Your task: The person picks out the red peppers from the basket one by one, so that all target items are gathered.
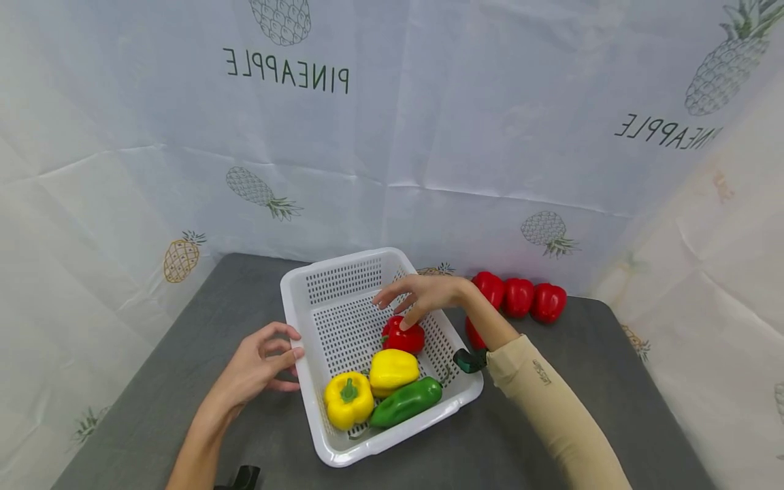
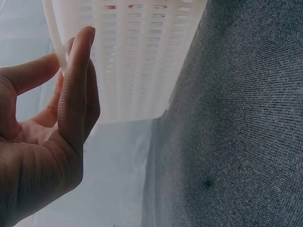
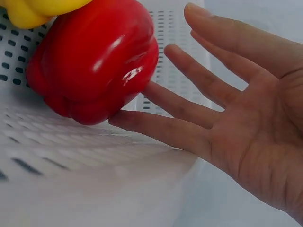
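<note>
A white perforated plastic basket (image 1: 397, 430) stands at an angle on the dark table. My left hand (image 1: 260, 364) grips its left rim, thumb on one side and fingers on the other, as the left wrist view also shows. Over the basket's right side, my right hand (image 1: 429, 292) spreads its fingers by a red bell pepper (image 1: 407, 337); in the right wrist view the lower fingertips touch or nearly touch this pepper (image 3: 94, 61). Nearer the front of the basket lie two yellow bell peppers (image 1: 348, 400) and a long green pepper (image 1: 407, 401).
Several more red bell peppers (image 1: 548, 303) sit outside the basket at the back right, partly behind my right forearm. A pineapple-print cloth (image 1: 453, 136) hangs behind the table (image 1: 588, 408).
</note>
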The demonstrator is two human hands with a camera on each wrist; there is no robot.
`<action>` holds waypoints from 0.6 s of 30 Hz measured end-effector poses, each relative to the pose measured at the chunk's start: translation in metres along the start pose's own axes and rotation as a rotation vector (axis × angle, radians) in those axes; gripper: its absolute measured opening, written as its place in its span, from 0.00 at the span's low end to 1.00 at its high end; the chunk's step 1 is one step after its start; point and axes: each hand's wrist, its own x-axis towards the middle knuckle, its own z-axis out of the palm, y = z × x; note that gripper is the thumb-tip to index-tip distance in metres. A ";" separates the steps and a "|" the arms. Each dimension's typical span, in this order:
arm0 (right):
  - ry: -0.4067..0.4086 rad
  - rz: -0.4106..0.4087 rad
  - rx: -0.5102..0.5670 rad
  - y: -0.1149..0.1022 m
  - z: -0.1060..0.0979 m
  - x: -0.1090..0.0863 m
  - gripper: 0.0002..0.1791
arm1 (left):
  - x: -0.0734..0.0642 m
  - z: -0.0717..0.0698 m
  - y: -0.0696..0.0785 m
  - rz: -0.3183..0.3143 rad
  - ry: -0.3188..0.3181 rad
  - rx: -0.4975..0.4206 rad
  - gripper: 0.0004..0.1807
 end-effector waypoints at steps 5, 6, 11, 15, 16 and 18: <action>-0.039 0.030 -0.056 -0.003 0.002 0.008 0.39 | 0.000 -0.001 -0.001 -0.001 0.002 -0.001 0.26; -0.044 0.032 -0.071 -0.004 0.002 0.010 0.40 | 0.000 -0.001 -0.001 -0.001 0.001 -0.002 0.26; -0.055 0.033 -0.118 -0.005 0.003 0.017 0.41 | 0.000 -0.001 -0.001 -0.006 0.006 0.003 0.25; -0.047 0.020 -0.098 -0.002 0.002 0.019 0.40 | 0.001 0.000 -0.001 -0.013 0.010 0.010 0.23; -0.045 0.014 -0.088 -0.002 0.002 0.019 0.41 | 0.001 0.000 -0.001 -0.012 0.008 0.009 0.23; -0.040 0.004 -0.064 -0.001 0.001 0.019 0.41 | 0.001 0.000 -0.001 -0.010 0.008 0.010 0.23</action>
